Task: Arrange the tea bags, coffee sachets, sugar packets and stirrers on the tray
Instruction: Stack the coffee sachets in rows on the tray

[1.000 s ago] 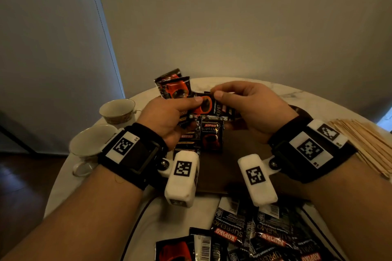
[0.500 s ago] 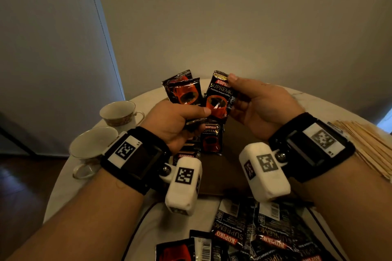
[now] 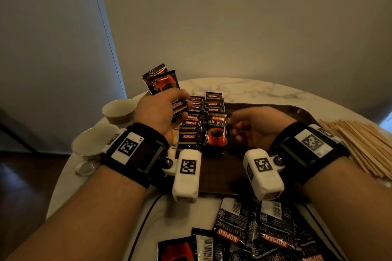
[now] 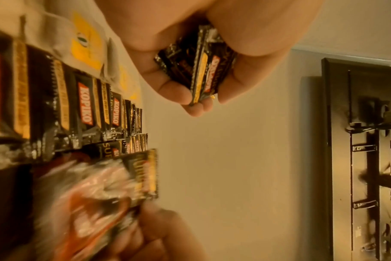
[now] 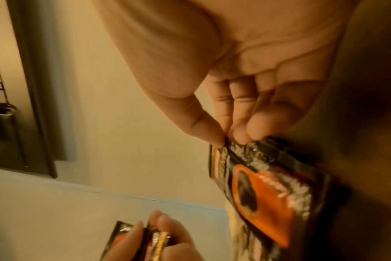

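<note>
Head view showed the right hand (image 3: 257,127) pinching one coffee sachet (image 3: 216,133) by its top right corner, thumb and fingertips closed on the foil. The sachet hung down and to the left of that grip, face up with its orange cup picture showing, over the dark tray (image 3: 222,174) and just beside the rows of sachets (image 3: 191,127) already laid there. Whether its lower edge touched the tray could not be told. In the right wrist view the thumb (image 5: 203,127) and fingertips met on the sachet's sealed edge (image 5: 234,150), and the rest of the packet (image 5: 268,194) trailed away below the grip, blurred.

The left hand (image 3: 161,112) was clenched around a small bundle of sachets (image 3: 161,80). Their upper ends fanned out above and beyond the grip, and their lower ends stuck out toward the rows. The left wrist view showed that bundle (image 4: 201,67) wedged between thumb and curled fingers, with the rows (image 4: 83,106) lying off to the side of the grip and yellow-labelled packets (image 4: 85,46) past them.

Nearer the person than both grips, loose sachets (image 3: 250,237) lay on the pale round surface (image 3: 254,89). A sheaf of wooden stirrers (image 3: 364,144) lay to the right of the right-hand grip, and two cups (image 3: 118,110) stood to the left of the left-hand one.
</note>
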A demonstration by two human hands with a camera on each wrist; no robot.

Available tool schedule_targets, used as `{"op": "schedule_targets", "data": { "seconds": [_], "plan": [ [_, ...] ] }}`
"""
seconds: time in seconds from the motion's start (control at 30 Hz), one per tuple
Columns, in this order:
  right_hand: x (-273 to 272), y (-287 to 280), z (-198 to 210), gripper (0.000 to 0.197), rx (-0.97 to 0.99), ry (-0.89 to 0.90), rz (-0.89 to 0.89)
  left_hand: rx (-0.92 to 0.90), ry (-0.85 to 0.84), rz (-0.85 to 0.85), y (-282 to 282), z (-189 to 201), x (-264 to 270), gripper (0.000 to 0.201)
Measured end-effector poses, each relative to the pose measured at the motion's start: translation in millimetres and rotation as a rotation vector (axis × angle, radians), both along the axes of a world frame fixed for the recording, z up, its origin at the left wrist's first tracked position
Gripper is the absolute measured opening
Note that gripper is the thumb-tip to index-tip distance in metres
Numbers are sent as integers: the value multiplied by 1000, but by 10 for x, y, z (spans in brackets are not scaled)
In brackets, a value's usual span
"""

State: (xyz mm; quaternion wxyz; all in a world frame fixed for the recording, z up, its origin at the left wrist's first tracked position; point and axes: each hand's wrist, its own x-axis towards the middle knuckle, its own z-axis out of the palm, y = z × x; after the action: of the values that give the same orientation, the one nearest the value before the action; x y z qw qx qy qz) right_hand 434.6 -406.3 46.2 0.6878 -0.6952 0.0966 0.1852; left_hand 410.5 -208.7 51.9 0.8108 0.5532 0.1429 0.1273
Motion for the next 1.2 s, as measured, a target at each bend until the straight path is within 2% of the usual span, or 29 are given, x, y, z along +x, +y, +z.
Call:
{"op": "schedule_targets", "data": {
  "seconds": [0.17, 0.57, 0.7, 0.87, 0.97, 1.07, 1.17, 1.2],
  "plan": [
    [35, -16, -88, 10, -60, 75, 29, 1, 7, -11, -2, 6, 0, 23],
    [71, 11, -192, 8, -156, 44, 79, 0, 12, -45, -11, 18, -20, 16],
    [71, 10, -190, 10, -167, 38, 94, -2, 13, -57, -19, 17, -33, 4],
    [79, 10, -182, 7, -170, 43, 93, -32, 0, -83, -56, 19, -52, 3],
    [78, 13, -153, 5, -128, 48, 58, -92, -21, -89, -80, 9, -42, 10],
    [93, 9, -113, 16, 1, -73, 28, -103, -17, -123, -92, 4, -33, 11],
    [38, 49, 13, 18, 147, -231, 118, -5, 9, -219, -102, -13, -67, 4],
    [12, 63, 58, 20, 166, -285, 147, 53, 3, -255, -100, -27, -79, 11]
  ]
}}
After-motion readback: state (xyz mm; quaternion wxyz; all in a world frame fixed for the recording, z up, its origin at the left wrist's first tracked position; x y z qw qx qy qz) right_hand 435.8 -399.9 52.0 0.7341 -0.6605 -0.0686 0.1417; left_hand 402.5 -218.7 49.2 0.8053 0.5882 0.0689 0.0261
